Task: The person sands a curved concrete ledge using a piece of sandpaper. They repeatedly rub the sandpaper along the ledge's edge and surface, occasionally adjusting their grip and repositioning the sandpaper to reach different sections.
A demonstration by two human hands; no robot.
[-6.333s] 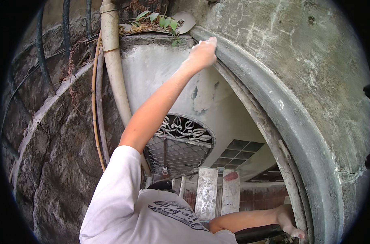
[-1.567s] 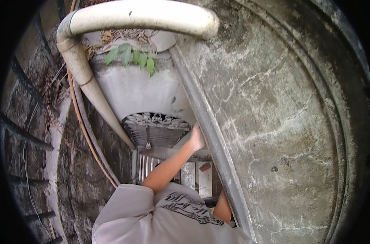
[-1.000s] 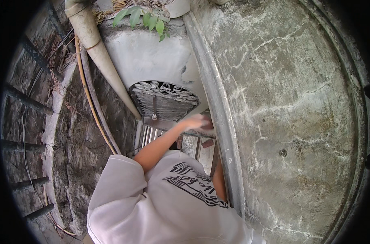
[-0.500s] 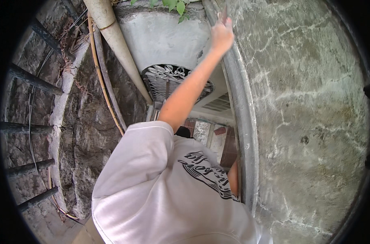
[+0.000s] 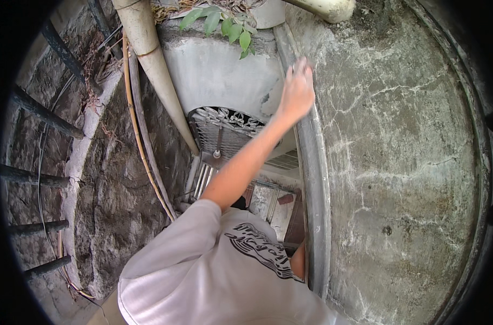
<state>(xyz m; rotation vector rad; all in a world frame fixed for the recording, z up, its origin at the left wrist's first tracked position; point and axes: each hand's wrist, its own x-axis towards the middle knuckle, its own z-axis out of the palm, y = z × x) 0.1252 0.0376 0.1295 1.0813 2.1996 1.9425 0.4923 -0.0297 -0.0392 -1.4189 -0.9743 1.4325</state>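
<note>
My left arm reaches up and across from the pale short sleeve (image 5: 173, 238). My left hand (image 5: 299, 92) is closed, its knuckles beside the grey edge strip (image 5: 314, 179) of the cracked concrete wall. Motion blurs the fingertips, and something small and greyish may be pinched between them; its kind does not show. I cannot tell whether the hand touches the wall (image 5: 398, 151). Only a bit of my right arm (image 5: 298, 261) shows at the right of my printed shirt; my right hand is hidden.
Green leaves (image 5: 234, 33) hang over a pale plastered surface (image 5: 216, 67) ahead. A metal grille (image 5: 219, 135) lies below it. To the left are a thick pipe (image 5: 160, 70), a thin cane (image 5: 135, 108), rough stone and dark bars (image 5: 46, 111). Another pipe end (image 5: 338, 11) juts in above.
The view has tilted, so the surroundings sit lower and more shows at the top. My left hand has come a little closer; a thin brownish thing in its fingers earlier is now hard to see.
</note>
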